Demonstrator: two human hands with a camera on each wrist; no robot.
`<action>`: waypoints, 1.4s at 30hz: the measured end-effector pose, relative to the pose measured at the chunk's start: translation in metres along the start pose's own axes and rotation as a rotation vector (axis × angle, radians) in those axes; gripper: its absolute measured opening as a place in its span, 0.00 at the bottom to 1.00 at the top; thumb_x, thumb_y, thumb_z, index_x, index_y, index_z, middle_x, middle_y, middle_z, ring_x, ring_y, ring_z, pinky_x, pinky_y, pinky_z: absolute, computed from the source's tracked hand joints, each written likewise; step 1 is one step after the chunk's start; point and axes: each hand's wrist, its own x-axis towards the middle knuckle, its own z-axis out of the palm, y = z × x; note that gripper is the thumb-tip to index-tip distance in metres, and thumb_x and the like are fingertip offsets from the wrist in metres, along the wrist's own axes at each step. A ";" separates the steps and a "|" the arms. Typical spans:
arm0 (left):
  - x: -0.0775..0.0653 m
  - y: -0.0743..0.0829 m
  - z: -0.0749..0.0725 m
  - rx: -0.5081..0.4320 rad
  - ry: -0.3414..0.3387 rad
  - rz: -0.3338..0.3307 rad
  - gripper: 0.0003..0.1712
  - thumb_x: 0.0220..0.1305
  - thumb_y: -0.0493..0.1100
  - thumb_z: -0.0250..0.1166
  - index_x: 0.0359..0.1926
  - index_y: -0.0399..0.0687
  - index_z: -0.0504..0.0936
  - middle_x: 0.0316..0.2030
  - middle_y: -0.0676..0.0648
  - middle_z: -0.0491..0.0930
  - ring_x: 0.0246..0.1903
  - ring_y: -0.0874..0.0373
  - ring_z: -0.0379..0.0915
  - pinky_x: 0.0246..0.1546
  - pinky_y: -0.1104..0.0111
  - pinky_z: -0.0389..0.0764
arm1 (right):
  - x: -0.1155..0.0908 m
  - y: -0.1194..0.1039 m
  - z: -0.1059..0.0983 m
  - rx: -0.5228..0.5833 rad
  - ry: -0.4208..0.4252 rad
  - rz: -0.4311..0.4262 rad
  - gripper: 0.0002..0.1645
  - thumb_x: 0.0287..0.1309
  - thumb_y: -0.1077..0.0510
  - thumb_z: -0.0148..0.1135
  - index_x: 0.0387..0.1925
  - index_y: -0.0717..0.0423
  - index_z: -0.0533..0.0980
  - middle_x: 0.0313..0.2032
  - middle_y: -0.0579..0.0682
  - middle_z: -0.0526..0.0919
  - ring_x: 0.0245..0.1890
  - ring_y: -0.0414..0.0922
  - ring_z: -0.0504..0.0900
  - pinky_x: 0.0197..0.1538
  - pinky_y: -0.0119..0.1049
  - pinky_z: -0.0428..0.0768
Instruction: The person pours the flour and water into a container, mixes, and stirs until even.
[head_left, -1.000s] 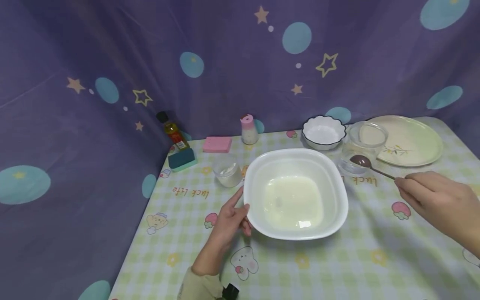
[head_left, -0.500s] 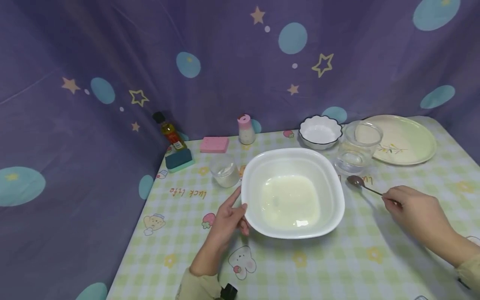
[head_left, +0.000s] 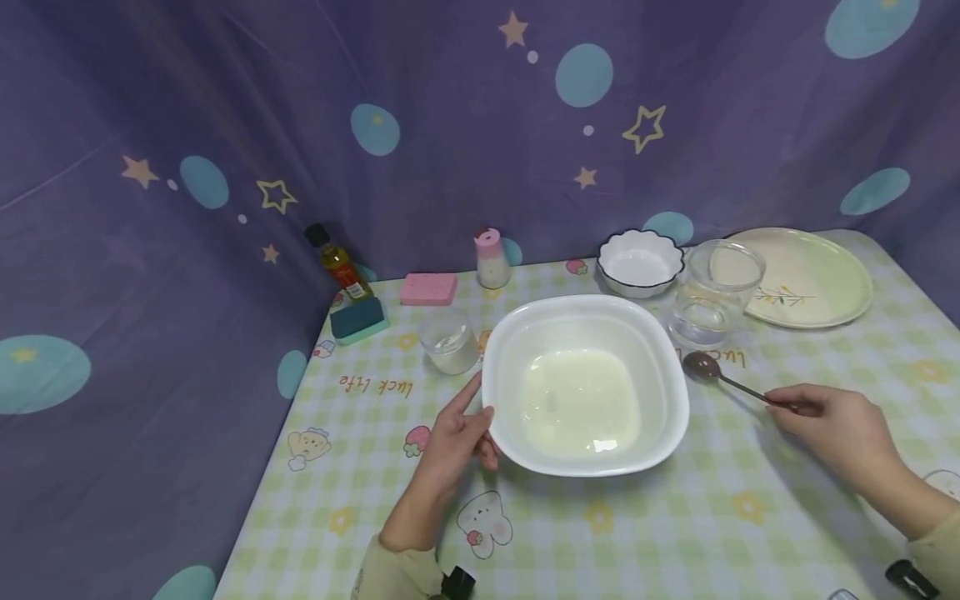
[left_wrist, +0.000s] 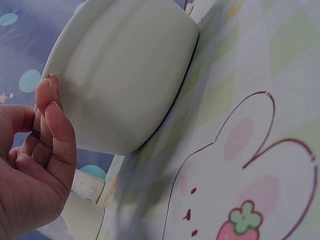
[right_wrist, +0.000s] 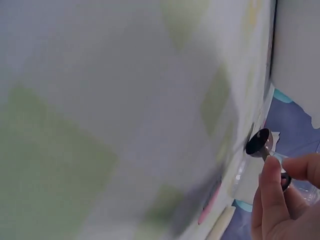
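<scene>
A white basin [head_left: 517, 333] with rounded corners holds a shallow, pale yellowish liquid. My left hand [head_left: 453, 433] grips its left rim, thumb on top and fingers against the outer wall. The left wrist view shows the fingertips [left_wrist: 60, 120] under that rim. Between thumb and fingers, my right hand [head_left: 840, 425] pinches the handle of a dark brown spoon [head_left: 702, 366]. The spoon's bowl points left, just right of the basin and in front of a clear glass jar [head_left: 716, 292] with clear liquid low inside. In the right wrist view the spoon [right_wrist: 259, 143] is over the tablecloth.
Behind the basin stand a scalloped white bowl [head_left: 641, 262] and a pink-topped shaker [head_left: 492, 262]. A pale green plate [head_left: 825, 283] lies behind the jar. Leftward are a small cup of white powder [head_left: 452, 350], a pink sponge [head_left: 428, 288], a dark green sponge [head_left: 357, 319] and an oil bottle [head_left: 341, 265].
The spoon has moved from in front of the jar toward me and slightly left, held in my right hand. My left hand stays on the basin's rim. The view has shifted slightly.
</scene>
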 end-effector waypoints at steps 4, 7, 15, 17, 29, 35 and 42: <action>0.000 0.000 0.000 0.006 -0.001 -0.002 0.31 0.72 0.42 0.57 0.72 0.66 0.61 0.20 0.39 0.79 0.13 0.57 0.74 0.20 0.69 0.79 | -0.001 0.000 0.001 0.065 -0.053 0.072 0.20 0.58 0.49 0.68 0.44 0.61 0.84 0.31 0.51 0.88 0.25 0.23 0.76 0.29 0.26 0.67; 0.001 0.000 0.000 0.013 -0.003 -0.005 0.32 0.72 0.43 0.57 0.73 0.65 0.61 0.20 0.40 0.79 0.14 0.58 0.74 0.20 0.69 0.79 | -0.002 0.000 0.004 0.108 -0.061 0.091 0.25 0.57 0.47 0.69 0.46 0.64 0.82 0.30 0.51 0.88 0.24 0.29 0.81 0.29 0.23 0.69; 0.000 0.000 0.000 0.009 0.001 -0.003 0.32 0.72 0.42 0.57 0.73 0.65 0.61 0.20 0.40 0.79 0.14 0.58 0.74 0.20 0.69 0.79 | -0.004 -0.001 0.008 0.088 -0.086 0.108 0.26 0.57 0.45 0.69 0.43 0.66 0.82 0.27 0.50 0.87 0.21 0.35 0.83 0.26 0.23 0.72; 0.000 0.001 0.000 0.008 0.002 -0.002 0.32 0.72 0.42 0.57 0.73 0.64 0.60 0.20 0.40 0.79 0.14 0.58 0.74 0.20 0.69 0.79 | -0.004 -0.002 0.008 0.085 -0.101 0.113 0.26 0.57 0.45 0.69 0.41 0.65 0.82 0.27 0.49 0.87 0.21 0.36 0.83 0.26 0.24 0.72; -0.001 0.001 0.000 0.017 -0.016 0.000 0.32 0.72 0.43 0.57 0.73 0.65 0.60 0.19 0.45 0.80 0.15 0.59 0.75 0.21 0.71 0.79 | 0.004 0.002 0.003 0.045 -0.229 0.161 0.23 0.59 0.43 0.66 0.37 0.62 0.84 0.24 0.46 0.85 0.22 0.40 0.77 0.27 0.34 0.70; -0.001 0.001 0.001 0.038 -0.015 -0.006 0.32 0.72 0.44 0.57 0.74 0.64 0.59 0.19 0.46 0.80 0.15 0.59 0.75 0.22 0.71 0.80 | 0.010 0.007 0.005 0.076 -0.281 0.188 0.23 0.59 0.43 0.66 0.36 0.62 0.85 0.24 0.46 0.82 0.23 0.41 0.73 0.26 0.36 0.72; -0.001 0.002 0.000 0.051 -0.003 -0.020 0.32 0.72 0.45 0.58 0.73 0.66 0.60 0.20 0.45 0.80 0.15 0.59 0.75 0.23 0.71 0.80 | 0.015 0.004 0.010 0.315 -0.387 0.285 0.21 0.59 0.52 0.67 0.39 0.70 0.82 0.24 0.46 0.82 0.21 0.41 0.79 0.26 0.36 0.83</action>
